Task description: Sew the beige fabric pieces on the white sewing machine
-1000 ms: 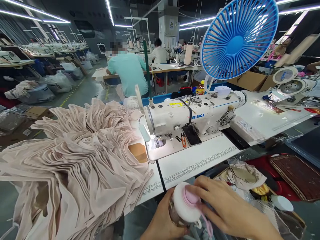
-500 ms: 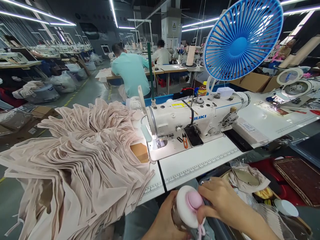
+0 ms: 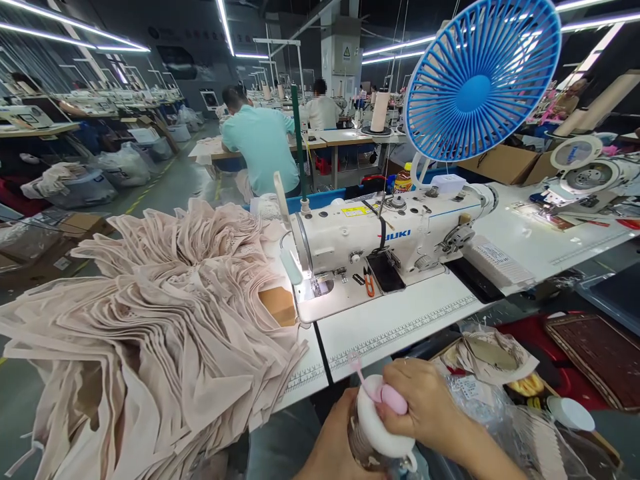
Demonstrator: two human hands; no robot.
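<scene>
Low in the head view, my left hand (image 3: 333, 447) grips a bottle (image 3: 373, 437) with a white lid from below and behind. My right hand (image 3: 430, 407) is closed over the pink cap (image 3: 393, 399) on that lid, and a thin pink strap sticks up to the left of it. Both hands are just in front of the white sewing table's (image 3: 395, 320) near edge. Beyond it stands a white JUKI sewing machine (image 3: 380, 233).
A big heap of beige fabric pieces (image 3: 150, 327) covers the table's left side. A blue fan (image 3: 480, 80) stands over the machine. Orange snips (image 3: 369, 283) lie by the needle plate. Bags and a red bin (image 3: 540, 340) sit at right. People in the background sit facing away.
My right hand shifted from the side of the pink cap to closing over it from above. The pink strap, which hung down below the lid, now sticks up to the left.
</scene>
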